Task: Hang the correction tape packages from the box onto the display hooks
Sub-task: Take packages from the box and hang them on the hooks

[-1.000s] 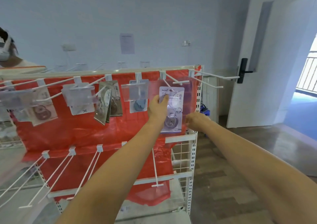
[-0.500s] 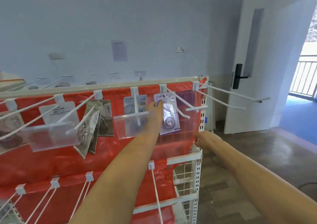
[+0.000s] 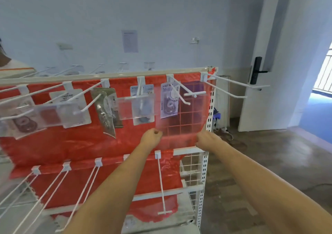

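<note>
Both hands are raised in front of the upper row of a white wire display rack point(image 3: 209, 108) backed with red plastic sheeting point(image 3: 80, 140). The left hand point(image 3: 150, 137) has its fingers curled in, the grip pressed together, at the lower left corner of a clear plastic panel point(image 3: 181, 119) that hangs from the front of a hook; whether it pinches the panel's edge I cannot tell. The right hand point(image 3: 206, 139) sits at the panel's lower right corner, fingers curled, its grip likewise unclear.

A lilac correction tape package point(image 3: 169, 101) hangs on the display hook point(image 3: 178, 94) near the rack's right edge, behind the clear panel and apart from both hands. Left of it hangs a second package point(image 3: 143, 106), then silver packs point(image 3: 106, 111), then more carded items toward the left edge. The far-right hooks point(image 3: 233, 83) at the rack's top right corner are bare. Long white hooks point(image 3: 161, 183) jut from the lower row.
</note>
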Available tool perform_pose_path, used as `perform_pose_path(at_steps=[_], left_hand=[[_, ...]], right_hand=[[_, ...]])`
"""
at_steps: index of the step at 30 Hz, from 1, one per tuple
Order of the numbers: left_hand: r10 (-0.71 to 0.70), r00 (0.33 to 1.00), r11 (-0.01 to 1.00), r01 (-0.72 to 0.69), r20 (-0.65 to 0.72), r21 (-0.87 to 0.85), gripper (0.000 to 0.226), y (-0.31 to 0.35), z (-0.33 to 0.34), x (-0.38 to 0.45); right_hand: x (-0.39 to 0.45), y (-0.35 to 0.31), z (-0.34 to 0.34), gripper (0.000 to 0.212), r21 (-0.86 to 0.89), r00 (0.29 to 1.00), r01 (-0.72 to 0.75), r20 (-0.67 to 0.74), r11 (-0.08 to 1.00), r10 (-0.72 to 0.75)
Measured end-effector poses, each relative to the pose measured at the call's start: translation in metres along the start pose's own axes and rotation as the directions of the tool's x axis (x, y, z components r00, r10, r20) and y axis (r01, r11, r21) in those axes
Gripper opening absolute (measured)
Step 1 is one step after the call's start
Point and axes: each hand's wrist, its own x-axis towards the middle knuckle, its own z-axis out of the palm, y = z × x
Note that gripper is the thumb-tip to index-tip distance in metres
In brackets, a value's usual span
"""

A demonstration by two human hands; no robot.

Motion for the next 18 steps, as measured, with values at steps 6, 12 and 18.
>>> perform_pose_path(at_steps=[6, 12, 18], left_hand=[[0.028, 0.999, 0.899, -0.033, 0.017, 0.436, 0.028, -0.053, -0.042, -0.079], [0.049, 0.998, 0.614, -0.055, 0.032, 0.788, 0.032, -0.099, -0.114, -0.148], [0.019, 0.999, 0.488, -0.047, 0.043, 0.871, 0.033, -0.156, -0.182, -0.199]], right_hand=[[-0.036, -0.061, 0.006, 0.029, 0.027, 0.999, 0.041, 0.009, 0.999, -0.041], [-0.076, -0.145, 0.014, 0.033, 0.02, 0.978, 0.202, -0.053, 0.979, -0.201], [-0.114, -0.234, 0.018, 0.032, 0.042, 0.975, 0.217, -0.063, 0.975, -0.215]])
